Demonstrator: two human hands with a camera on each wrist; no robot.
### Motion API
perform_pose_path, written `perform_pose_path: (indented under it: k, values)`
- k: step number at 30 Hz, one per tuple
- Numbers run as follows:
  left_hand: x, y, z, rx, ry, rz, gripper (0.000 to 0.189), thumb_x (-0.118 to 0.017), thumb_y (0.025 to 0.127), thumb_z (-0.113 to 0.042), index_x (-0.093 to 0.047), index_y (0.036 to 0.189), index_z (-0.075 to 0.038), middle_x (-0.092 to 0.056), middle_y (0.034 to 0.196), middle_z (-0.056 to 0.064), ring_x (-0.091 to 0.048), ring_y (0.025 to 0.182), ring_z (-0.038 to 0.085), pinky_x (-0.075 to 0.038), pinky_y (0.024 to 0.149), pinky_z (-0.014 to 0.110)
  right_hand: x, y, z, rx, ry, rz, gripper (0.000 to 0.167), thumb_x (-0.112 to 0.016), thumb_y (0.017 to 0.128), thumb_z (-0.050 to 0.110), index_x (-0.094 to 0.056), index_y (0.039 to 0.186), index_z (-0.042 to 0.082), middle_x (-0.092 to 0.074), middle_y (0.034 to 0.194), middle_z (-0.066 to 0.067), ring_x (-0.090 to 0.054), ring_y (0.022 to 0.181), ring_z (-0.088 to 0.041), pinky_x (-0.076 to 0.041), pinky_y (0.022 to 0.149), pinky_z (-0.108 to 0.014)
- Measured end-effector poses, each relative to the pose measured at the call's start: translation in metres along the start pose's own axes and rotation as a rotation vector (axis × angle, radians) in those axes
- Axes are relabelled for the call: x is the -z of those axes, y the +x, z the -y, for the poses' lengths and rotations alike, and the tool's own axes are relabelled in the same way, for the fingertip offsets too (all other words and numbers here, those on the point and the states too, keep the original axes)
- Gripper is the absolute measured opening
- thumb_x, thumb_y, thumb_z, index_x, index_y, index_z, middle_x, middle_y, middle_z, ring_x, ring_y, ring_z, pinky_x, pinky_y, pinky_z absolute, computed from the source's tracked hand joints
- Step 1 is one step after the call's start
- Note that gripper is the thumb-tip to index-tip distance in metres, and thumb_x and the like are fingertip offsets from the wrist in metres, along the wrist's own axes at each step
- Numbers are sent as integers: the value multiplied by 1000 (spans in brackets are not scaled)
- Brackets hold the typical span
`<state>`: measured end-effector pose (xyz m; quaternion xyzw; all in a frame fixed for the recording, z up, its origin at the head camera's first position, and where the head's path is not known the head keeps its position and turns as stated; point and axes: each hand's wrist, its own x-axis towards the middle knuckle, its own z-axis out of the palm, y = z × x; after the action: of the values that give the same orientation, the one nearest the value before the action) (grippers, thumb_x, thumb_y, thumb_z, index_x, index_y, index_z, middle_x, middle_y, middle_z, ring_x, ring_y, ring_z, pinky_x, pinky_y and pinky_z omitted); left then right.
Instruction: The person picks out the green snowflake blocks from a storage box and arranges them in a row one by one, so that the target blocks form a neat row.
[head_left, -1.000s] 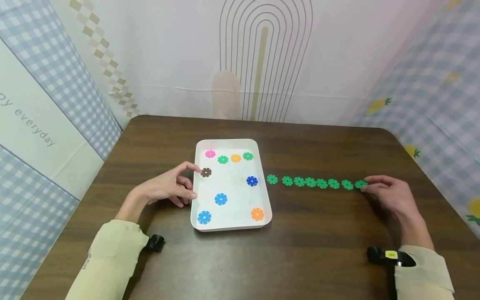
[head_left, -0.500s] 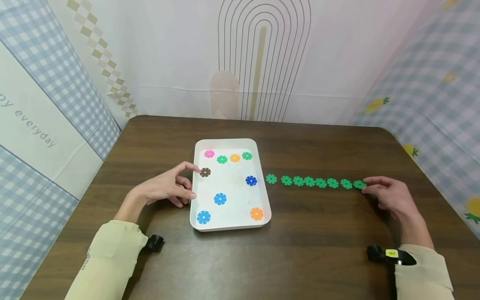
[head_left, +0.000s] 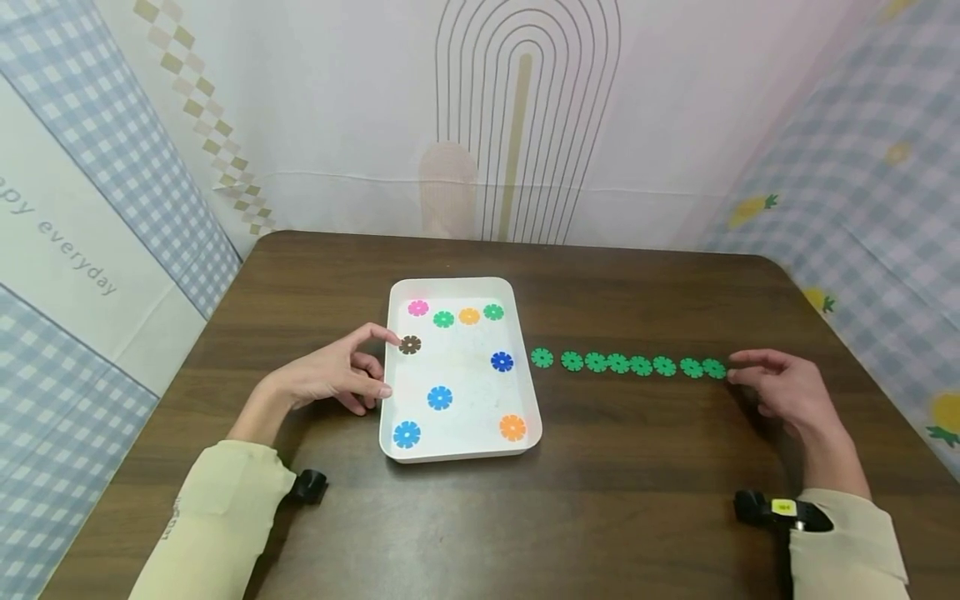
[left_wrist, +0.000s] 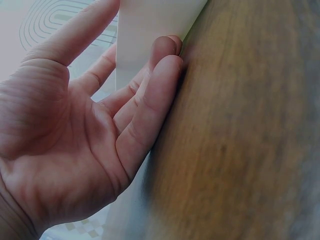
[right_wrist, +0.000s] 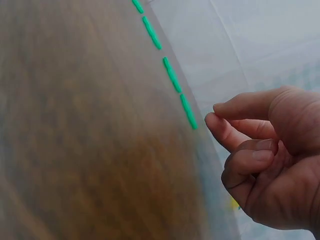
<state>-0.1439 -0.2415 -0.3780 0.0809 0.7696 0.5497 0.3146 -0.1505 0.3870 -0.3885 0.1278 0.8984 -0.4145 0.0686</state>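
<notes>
In the head view my left hand (head_left: 333, 371) is at the left side of a white tray (head_left: 465, 457), its thumb and index finger over the rim. The left wrist view shows the other fingers bent along the outside of the tray wall (left_wrist: 145, 30). My right hand (head_left: 783, 392) holds nothing, with thumb and index tips close together. Just beside them lies the end disc (head_left: 714, 368) of a row of green notched discs (head_left: 617, 363). A small gap separates fingertips and end disc (right_wrist: 188, 111) in the right wrist view.
Inside the tray are several loose notched discs, among them a brown disc (head_left: 409, 345) near my left index finger, a dark blue disc (head_left: 502, 362) and an orange disc (head_left: 513, 427). Patterned cloth (head_left: 337, 125) hangs behind the brown wooden table (head_left: 600, 500).
The end green disc has shifted left against its neighbour, and my right fingertips have come off it. My left hand keeps its place at the tray.
</notes>
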Motion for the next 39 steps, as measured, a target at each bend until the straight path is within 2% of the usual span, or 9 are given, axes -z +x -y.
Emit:
perform_pose_path:
  k: [3, 6, 10, 13, 17, 22, 30, 34, 39]
  values:
    - [0, 0, 0, -1, 2, -1, 81, -84, 91, -16, -33, 154, -16, -61, 96, 10, -70, 81, 30, -63, 72, 44, -1, -2, 9, 34, 19, -6, 28, -70, 102, 35, -67, 124, 18, -62, 88, 26, -46, 58, -9, -48, 55, -32]
    - [0, 1, 1, -1, 1, -2, 81, -84, 91, -16, -33, 154, -16, -61, 96, 10, -70, 81, 30, -63, 72, 44, -2, -4, 23, 71, 19, -6, 32, -70, 102, 40, -67, 126, 19, -62, 92, 30, -52, 67, -5, -51, 59, -31]
    - [0, 1, 1, 4, 2, -5, 81, -85, 91, -16, -33, 153, -16, -62, 97, 11, -71, 81, 30, -63, 72, 44, -4, -7, 47, 123, 29, 0, 29, -71, 101, 41, -67, 124, 23, -65, 92, 28, -55, 70, -6, -50, 57, -31]
    - [0, 0, 0, 6, 0, -6, 80, -85, 91, -16, -34, 153, -16, -62, 96, 11, -71, 81, 30, -63, 72, 43, -7, -8, 68, 176, 45, 1, 19, -73, 101, 36, -67, 118, 28, -66, 85, 22, -47, 54, -10, -45, 49, -33]
    - [-2, 0, -1, 3, -6, -4, 80, -85, 91, -16, -34, 152, -15, -62, 96, 10, -71, 80, 30, -63, 71, 42, -14, -9, 94, 243, 38, 1, 18, -73, 102, 35, -68, 117, 28, -64, 84, 18, -44, 51, -13, -42, 47, -33]
    - [-2, 0, -1, 2, 1, -8, 79, -84, 91, -16, -34, 152, -16, -62, 95, 10, -70, 81, 30, -63, 71, 42, -26, -11, 123, 303, 85, 15, 21, -74, 101, 33, -70, 119, 24, -66, 87, 16, -40, 50, -14, -39, 46, -36]
    - [-1, 1, 0, 0, 5, -11, 79, -85, 90, -16, -35, 152, -16, -62, 95, 10, -71, 81, 30, -63, 72, 44, -54, -14, 178, 395, 111, 77, 22, -77, 99, 29, -73, 118, 19, -71, 91, 16, -51, 67, -12, -44, 52, -29]
    - [-1, 1, 0, 2, 7, -12, 79, -85, 90, -16, -35, 152, -16, -62, 95, 10, -71, 81, 30, -63, 72, 44, -76, -18, 209, 399, 120, 119, 26, -78, 98, 28, -74, 120, 15, -75, 98, 7, -52, 71, -14, -45, 55, -28]
    - [-1, 1, -1, 1, 3, -7, 78, -84, 91, -16, -35, 152, -16, -62, 96, 11, -71, 81, 30, -63, 71, 43, -108, -20, 243, 423, 24, 188, 29, -75, 99, 28, -73, 125, 14, -73, 117, -9, -59, 87, -23, -54, 66, -32]
